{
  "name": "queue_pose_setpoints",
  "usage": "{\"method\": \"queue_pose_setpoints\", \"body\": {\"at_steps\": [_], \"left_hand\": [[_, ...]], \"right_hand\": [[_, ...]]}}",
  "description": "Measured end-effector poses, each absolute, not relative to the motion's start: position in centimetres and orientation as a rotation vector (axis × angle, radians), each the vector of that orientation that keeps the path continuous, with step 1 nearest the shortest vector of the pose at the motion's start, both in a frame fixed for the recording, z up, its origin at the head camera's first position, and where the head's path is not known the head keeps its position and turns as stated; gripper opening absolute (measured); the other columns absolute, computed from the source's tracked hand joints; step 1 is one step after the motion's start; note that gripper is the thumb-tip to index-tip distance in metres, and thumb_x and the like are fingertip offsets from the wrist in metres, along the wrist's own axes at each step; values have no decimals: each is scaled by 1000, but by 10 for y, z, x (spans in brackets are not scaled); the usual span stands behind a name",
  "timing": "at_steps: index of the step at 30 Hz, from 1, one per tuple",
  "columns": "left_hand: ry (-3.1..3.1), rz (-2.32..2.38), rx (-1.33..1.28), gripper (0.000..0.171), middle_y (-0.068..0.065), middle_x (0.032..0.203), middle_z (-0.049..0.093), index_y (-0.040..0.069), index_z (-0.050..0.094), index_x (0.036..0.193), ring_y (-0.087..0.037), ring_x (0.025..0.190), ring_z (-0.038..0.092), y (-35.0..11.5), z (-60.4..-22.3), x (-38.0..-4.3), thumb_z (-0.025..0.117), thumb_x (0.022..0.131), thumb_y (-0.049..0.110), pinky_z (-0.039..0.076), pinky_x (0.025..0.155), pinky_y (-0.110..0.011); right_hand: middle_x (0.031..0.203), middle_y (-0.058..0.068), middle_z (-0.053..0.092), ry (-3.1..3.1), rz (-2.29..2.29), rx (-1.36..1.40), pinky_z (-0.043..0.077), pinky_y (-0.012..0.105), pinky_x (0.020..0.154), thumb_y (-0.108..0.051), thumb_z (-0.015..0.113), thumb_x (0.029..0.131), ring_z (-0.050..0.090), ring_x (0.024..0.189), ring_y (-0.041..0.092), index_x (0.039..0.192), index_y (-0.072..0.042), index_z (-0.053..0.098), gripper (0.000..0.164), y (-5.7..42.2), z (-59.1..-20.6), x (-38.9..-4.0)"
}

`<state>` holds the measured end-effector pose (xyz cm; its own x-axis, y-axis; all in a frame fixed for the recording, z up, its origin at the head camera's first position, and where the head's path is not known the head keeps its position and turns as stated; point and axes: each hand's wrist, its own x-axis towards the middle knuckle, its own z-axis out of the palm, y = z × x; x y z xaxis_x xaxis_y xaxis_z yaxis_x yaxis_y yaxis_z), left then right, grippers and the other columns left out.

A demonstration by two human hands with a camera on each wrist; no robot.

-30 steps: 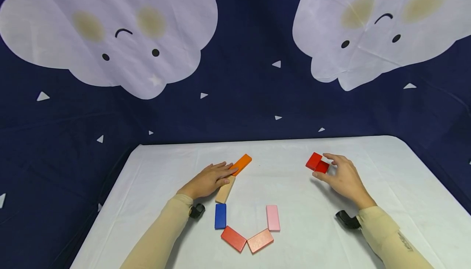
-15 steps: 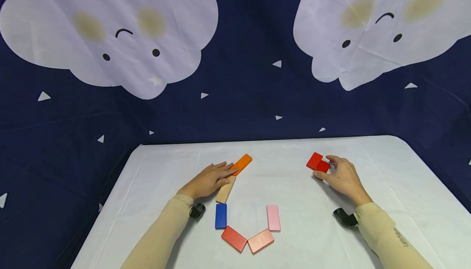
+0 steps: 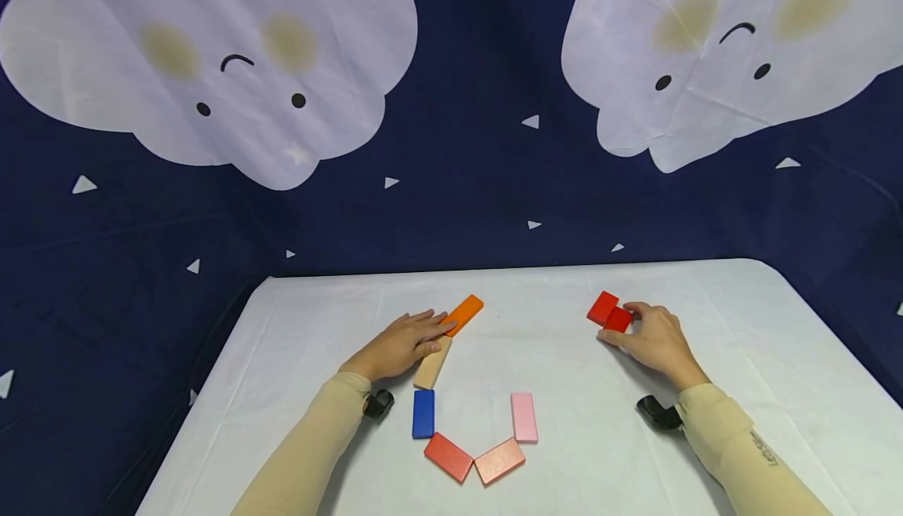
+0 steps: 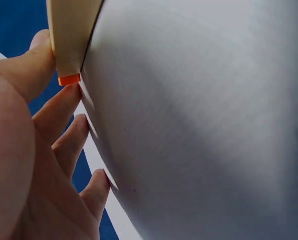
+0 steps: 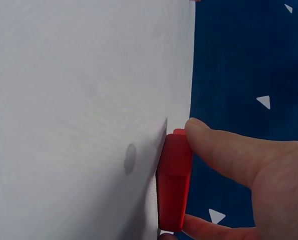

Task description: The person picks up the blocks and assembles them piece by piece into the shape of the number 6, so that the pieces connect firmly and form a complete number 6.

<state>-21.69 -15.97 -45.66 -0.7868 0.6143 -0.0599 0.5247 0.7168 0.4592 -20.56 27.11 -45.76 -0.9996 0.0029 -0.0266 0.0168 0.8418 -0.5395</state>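
My left hand (image 3: 398, 347) lies with extended fingers along a natural wood block (image 3: 433, 365) and an orange block (image 3: 466, 314), its fingertips touching the orange one. In the left wrist view the wood block (image 4: 73, 37) stands beside the thumb, with a sliver of orange beyond it. My right hand (image 3: 656, 339) pinches a red block (image 3: 618, 319) between thumb and fingers on the table. That red block (image 5: 175, 175) shows in the right wrist view, with the thumb at its upper end. Against its far side sits a second red block (image 3: 602, 307).
Nearer me, a blue block (image 3: 423, 414), a red-orange block (image 3: 448, 457), a salmon block (image 3: 499, 461) and a pink block (image 3: 524, 417) form a U shape. The white table (image 3: 536, 343) ends at a dark blue cloth (image 3: 466, 226) with clouds.
The right hand's fingers have closed in on the nearer red block, which has shifted slightly against the other one. The left hand has stayed put.
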Motion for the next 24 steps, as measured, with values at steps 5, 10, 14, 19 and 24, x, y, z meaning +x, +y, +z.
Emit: {"method": "queue_pose_setpoints", "body": {"at_steps": [5, 10, 14, 19, 24], "left_hand": [[2713, 641, 917, 49, -6, 160, 37, 19, 45, 153, -30, 149, 29, -160, -456, -216, 49, 107, 32, 16, 121, -57], [2712, 646, 917, 49, -6, 160, 37, 20, 45, 153, -30, 149, 29, -160, -455, -216, 50, 107, 32, 16, 121, -57], [2712, 640, 910, 49, -6, 160, 37, 20, 45, 153, -30, 149, 29, -159, -454, -216, 50, 107, 32, 16, 121, -56], [2715, 633, 900, 49, -5, 160, 37, 20, 45, 153, -30, 149, 29, -159, -453, -216, 50, 106, 32, 16, 121, -56], [2714, 632, 900, 49, -5, 160, 37, 20, 45, 153, -30, 149, 29, -159, -454, -216, 50, 106, 32, 16, 121, -56]], "right_hand": [[117, 37, 56, 2991, -842, 25, 43, 62, 87, -43, 78, 84, 46, 107, 56, 131, 15, 52, 79, 269, -456, -205], [116, 36, 57, 2990, -831, 27, 44, 61, 86, -42, 77, 85, 46, 107, 55, 131, 15, 52, 77, 268, -455, -204], [118, 37, 57, 2992, -826, 23, 44, 62, 88, -40, 74, 87, 45, 109, 56, 132, 15, 51, 74, 268, -455, -205], [123, 37, 56, 2989, -838, 15, 43, 63, 91, -40, 73, 87, 46, 112, 56, 133, 13, 52, 73, 267, -453, -204], [124, 37, 56, 2991, -878, 26, 42, 64, 93, -41, 74, 87, 46, 113, 55, 134, 13, 52, 74, 268, -449, -201]]}}
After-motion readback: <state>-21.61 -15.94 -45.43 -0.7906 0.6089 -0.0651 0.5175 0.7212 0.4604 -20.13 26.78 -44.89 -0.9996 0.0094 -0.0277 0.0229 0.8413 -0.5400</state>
